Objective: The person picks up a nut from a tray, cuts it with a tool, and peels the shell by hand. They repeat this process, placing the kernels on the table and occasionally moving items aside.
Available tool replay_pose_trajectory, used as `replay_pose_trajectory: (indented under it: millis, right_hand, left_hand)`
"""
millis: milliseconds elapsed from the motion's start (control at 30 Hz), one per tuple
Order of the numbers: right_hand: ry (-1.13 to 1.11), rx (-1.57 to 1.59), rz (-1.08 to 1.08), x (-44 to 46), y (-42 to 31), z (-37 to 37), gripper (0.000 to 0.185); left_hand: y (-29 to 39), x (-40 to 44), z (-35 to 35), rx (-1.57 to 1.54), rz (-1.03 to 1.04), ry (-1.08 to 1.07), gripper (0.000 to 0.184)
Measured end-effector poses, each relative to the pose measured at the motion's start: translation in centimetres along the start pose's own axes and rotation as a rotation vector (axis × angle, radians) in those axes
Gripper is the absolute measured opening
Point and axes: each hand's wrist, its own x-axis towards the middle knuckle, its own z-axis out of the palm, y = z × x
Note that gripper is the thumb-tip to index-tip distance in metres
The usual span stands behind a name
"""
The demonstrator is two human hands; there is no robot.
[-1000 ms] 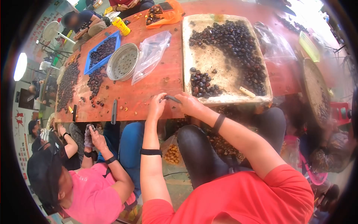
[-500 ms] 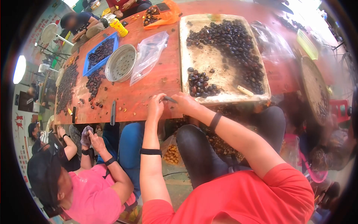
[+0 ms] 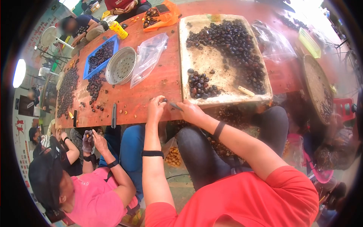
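My left hand [image 3: 155, 109] is above the table's front edge, its fingertips pinching a dark, shiny, chestnut-like nut [image 3: 164, 100]. Just to the right, my right hand [image 3: 191, 111] grips a small grey knife [image 3: 175, 106], which points left towards the nut with a slight gap between them. Fingers cover the rest of the knife. Beyond my right hand stands a shallow, stained white tray [image 3: 211, 68]. A large heap of dark nuts [image 3: 236, 39] lies along its far and right sides, and a smaller pile [image 3: 200, 85] fills its near left corner.
A pale-handled tool [image 3: 246, 90] lies in the tray. Left on the red table [image 3: 151, 92] are a metal strainer [image 3: 121, 64], plastic bag [image 3: 149, 58], blue basket [image 3: 89, 73], loose nuts and a grey tool [image 3: 114, 115]. A co-worker in pink [image 3: 102, 189] sits close on my left.
My hands have drawn apart slightly, and the nut now shows in my left fingertips. The knife has come away from my left hand. The pink-clad co-worker's hands have shifted slightly.
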Motion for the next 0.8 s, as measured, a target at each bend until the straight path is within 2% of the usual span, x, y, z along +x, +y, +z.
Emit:
replay_pose_trajectory:
  millis: [133, 200, 300, 500, 567, 800]
  right_hand:
    - [0.0, 0.064, -0.044, 0.6, 0.1, -0.3, 0.024]
    - [0.069, 0.096, -0.104, 0.9, -1.0, -1.5, 0.027]
    - [0.03, 0.007, -0.12, 2.3, -1.2, -1.7, 0.031]
    - [-0.08, -0.094, -0.083, 2.8, -1.5, -2.0, 0.035]
    - [-0.067, -0.088, -0.091, 2.9, -1.2, -1.8, 0.034]
    - [-0.05, -0.063, -0.07, 2.8, -0.8, -1.1, 0.032]
  left_hand:
    - [0.8, -0.3, -0.9, 0.022, 0.002, -0.076, 0.031]
    - [0.9, -0.2, -0.9, 0.016, 0.011, -0.096, 0.031]
    - [0.6, 0.0, -1.0, 0.062, 0.065, -0.113, 0.031]
    - [-0.5, 0.7, -0.7, 0.079, 0.138, -0.141, 0.033]
    - [-0.6, 0.8, -0.6, 0.141, 0.204, -0.132, 0.033]
    - [-0.4, 0.8, -0.6, 0.117, 0.193, -0.139, 0.031]
